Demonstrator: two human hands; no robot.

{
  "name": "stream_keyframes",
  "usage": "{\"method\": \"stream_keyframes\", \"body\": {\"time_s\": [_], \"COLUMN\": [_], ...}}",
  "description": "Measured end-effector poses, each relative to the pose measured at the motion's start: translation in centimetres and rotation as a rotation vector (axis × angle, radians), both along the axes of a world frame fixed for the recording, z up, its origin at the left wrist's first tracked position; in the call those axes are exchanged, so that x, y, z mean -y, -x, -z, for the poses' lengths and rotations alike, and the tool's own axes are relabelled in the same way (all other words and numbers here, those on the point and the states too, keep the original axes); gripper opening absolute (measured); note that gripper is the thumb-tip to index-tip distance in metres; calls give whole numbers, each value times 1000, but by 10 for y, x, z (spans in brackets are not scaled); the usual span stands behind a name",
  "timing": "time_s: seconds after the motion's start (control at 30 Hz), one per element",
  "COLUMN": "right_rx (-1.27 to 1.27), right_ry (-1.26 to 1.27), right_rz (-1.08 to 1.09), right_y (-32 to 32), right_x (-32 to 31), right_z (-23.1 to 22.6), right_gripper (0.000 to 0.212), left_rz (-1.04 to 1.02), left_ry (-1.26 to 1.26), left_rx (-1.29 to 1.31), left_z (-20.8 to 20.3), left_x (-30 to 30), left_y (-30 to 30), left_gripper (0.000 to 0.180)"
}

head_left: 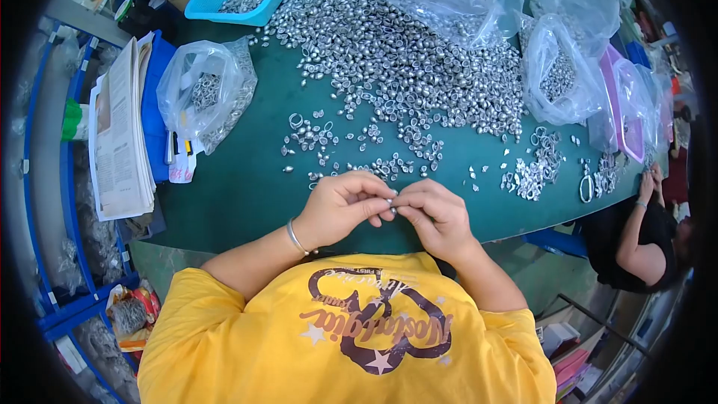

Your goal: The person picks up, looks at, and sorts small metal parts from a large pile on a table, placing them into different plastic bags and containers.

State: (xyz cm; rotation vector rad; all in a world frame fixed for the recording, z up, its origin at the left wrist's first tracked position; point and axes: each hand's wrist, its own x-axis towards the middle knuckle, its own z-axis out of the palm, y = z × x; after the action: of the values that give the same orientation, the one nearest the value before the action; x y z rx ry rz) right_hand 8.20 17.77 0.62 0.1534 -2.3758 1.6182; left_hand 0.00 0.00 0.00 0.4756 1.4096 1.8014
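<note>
Yellow shirt cloth (344, 329) fills the foreground, below the near edge of the green tabletop (262, 179). Just inside the middle of that edge, the left hand (350, 206) and right hand (435, 213) meet fingertip to fingertip, thumbs and forefingers of both closed on a small silver piece (393, 210). It lies right between the two pinches, so neither hand is clearly nearer; its long axis cannot be told, since the fingers hide most of it. Straight beyond the fingertips, toward the far edge, comes a loose scatter of silver pieces (385, 167), near but apart from the hands, then a broad heap (404, 56) reaching to the far edge. Another small group (535, 172) lies to the right of the right hand, toward the tabletop's right end.
</note>
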Motion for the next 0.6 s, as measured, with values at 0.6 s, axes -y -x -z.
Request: {"method": "stream_keyframes", "body": {"time_s": [0.6], "right_rx": [82], "right_ry": [-123], "right_rz": [202], "right_y": [3], "right_x": [-25], "right_z": [13], "right_gripper": [12], "left_rz": [-107], "left_ry": [206], "left_rx": [161], "left_z": [-5], "left_x": [-17], "left_y": [4], "left_gripper": [15]}}
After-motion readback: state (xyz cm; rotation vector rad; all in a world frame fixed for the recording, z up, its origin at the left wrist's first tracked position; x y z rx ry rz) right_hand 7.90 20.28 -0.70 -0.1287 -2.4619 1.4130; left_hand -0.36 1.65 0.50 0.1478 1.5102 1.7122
